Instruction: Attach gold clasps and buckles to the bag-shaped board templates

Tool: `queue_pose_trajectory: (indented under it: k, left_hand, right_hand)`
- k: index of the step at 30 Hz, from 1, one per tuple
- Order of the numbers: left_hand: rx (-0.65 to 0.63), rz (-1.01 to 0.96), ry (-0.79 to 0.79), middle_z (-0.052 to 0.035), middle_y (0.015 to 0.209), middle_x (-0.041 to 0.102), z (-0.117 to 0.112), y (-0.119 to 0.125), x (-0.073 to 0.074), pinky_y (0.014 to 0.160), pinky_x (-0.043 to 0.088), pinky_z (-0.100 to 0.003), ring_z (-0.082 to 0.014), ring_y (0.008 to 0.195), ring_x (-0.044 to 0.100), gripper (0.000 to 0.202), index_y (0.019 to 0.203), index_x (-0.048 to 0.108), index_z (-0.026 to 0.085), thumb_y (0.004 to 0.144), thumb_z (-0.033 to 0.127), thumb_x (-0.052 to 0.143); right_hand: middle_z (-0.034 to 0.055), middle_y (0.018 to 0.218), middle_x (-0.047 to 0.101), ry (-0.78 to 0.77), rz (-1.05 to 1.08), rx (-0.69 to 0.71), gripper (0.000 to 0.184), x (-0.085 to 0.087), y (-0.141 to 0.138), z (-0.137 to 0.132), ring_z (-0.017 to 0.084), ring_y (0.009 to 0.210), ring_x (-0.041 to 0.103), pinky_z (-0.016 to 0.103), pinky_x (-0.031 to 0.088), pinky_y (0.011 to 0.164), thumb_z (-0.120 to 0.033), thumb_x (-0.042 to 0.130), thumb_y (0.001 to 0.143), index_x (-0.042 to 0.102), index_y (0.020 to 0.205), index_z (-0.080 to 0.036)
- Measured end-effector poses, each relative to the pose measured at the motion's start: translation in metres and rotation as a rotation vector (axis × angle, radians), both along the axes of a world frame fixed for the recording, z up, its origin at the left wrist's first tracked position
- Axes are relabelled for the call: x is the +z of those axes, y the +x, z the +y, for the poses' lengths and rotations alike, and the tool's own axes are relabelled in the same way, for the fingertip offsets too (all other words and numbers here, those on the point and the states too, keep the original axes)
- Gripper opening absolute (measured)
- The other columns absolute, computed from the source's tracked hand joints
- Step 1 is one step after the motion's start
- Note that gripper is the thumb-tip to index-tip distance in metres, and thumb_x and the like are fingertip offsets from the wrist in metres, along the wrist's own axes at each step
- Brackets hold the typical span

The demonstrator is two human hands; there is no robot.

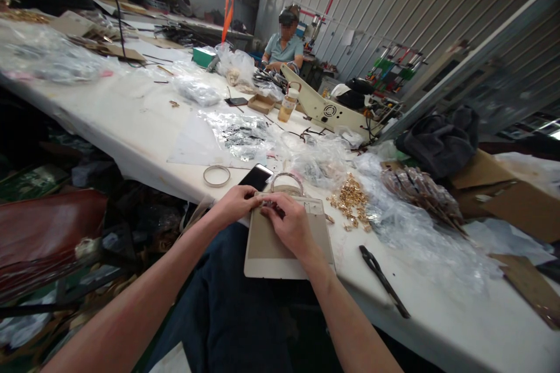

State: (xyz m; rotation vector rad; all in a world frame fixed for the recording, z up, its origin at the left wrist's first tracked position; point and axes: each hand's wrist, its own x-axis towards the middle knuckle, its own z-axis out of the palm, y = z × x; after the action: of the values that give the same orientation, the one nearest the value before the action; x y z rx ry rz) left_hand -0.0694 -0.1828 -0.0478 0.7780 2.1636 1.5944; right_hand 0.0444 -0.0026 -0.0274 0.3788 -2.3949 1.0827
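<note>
A flat beige handbag (273, 242) with a round ring handle (286, 178) rests across my lap and the table edge. My left hand (238, 201) pinches the bag's upper left corner. Fingers curled, my right hand (289, 221) works at the same top edge, close beside the left fingertips; whatever small piece may be between them is hidden. Just beyond the bag lies a dark phone (257, 177), and to its left a loose ring handle (216, 175). A pile of small gold metal fittings (351, 201) sits to the right of the bag.
A dark metal tool (384, 281) lies near the table's right front edge. Clear plastic bags (420, 245) spread over the right side. Farther back stand a bottle (288, 104), a shallow cardboard box (261, 104) and a cream machine (328, 106). Another person (284, 46) sits across the table.
</note>
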Motion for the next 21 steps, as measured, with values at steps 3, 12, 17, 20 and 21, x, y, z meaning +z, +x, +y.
queue_pose_trajectory:
  k: [3, 12, 17, 20, 21]
  left_hand:
    - [-0.008, -0.034, 0.004, -0.0027, 0.076, 0.064, -0.0007, -0.0005, 0.0006, 0.065, 0.035, -0.029, -0.0198, 0.076, 0.052, 0.048, 0.081, 0.074, 0.016, 0.085, 0.064, 0.073]
    - [-0.032, -0.099, 0.025, -0.0042, 0.08, 0.069, -0.0016, -0.0021, 0.0039, 0.067, 0.038, -0.028, -0.0202, 0.077, 0.055, 0.053, 0.088, 0.079, 0.014, 0.083, 0.067, 0.077]
    - [-0.042, -0.059, 0.033, -0.0044, 0.084, 0.07, -0.0024, -0.0016, 0.0032, 0.07, 0.041, -0.029, -0.0211, 0.08, 0.058, 0.05, 0.089, 0.079, 0.015, 0.086, 0.064, 0.074]
    - [-0.052, -0.081, 0.047, -0.0046, 0.085, 0.07, -0.0028, -0.001, 0.0048, 0.071, 0.042, -0.029, -0.0211, 0.08, 0.059, 0.05, 0.091, 0.079, 0.015, 0.086, 0.065, 0.073]
    - [-0.052, -0.089, 0.047, -0.0044, 0.084, 0.07, -0.0028, -0.0006, 0.0056, 0.071, 0.042, -0.029, -0.0208, 0.079, 0.058, 0.05, 0.091, 0.079, 0.015, 0.086, 0.064, 0.073]
  right_hand:
    - [0.0053, 0.118, 0.077, -0.002, -0.011, 0.001, 0.026, 0.0022, -0.0017, -0.0006, 0.03, 0.111, 0.072, 0.042, 0.06, 0.099, -0.009, 0.071, 0.103, 0.079, 0.12, -0.026]
    - [0.0049, 0.113, 0.076, -0.005, 0.004, -0.007, 0.029, -0.0018, -0.0034, 0.0012, 0.027, 0.1, 0.072, 0.038, 0.06, 0.093, -0.004, 0.075, 0.099, 0.079, 0.12, -0.023]
    - [0.0073, 0.131, 0.074, -0.003, 0.044, 0.0, 0.03, -0.0055, -0.0024, -0.0004, 0.029, 0.123, 0.069, 0.043, 0.057, 0.113, -0.005, 0.07, 0.105, 0.078, 0.127, -0.024]
    - [0.0097, 0.132, 0.072, 0.026, 0.041, -0.008, 0.03, -0.0046, -0.0021, -0.002, 0.031, 0.124, 0.068, 0.045, 0.057, 0.113, -0.007, 0.068, 0.107, 0.079, 0.129, -0.024]
    - [0.0104, 0.13, 0.071, 0.037, 0.034, -0.008, 0.03, -0.004, -0.0022, -0.0023, 0.031, 0.123, 0.068, 0.045, 0.057, 0.111, -0.007, 0.068, 0.106, 0.079, 0.129, -0.024]
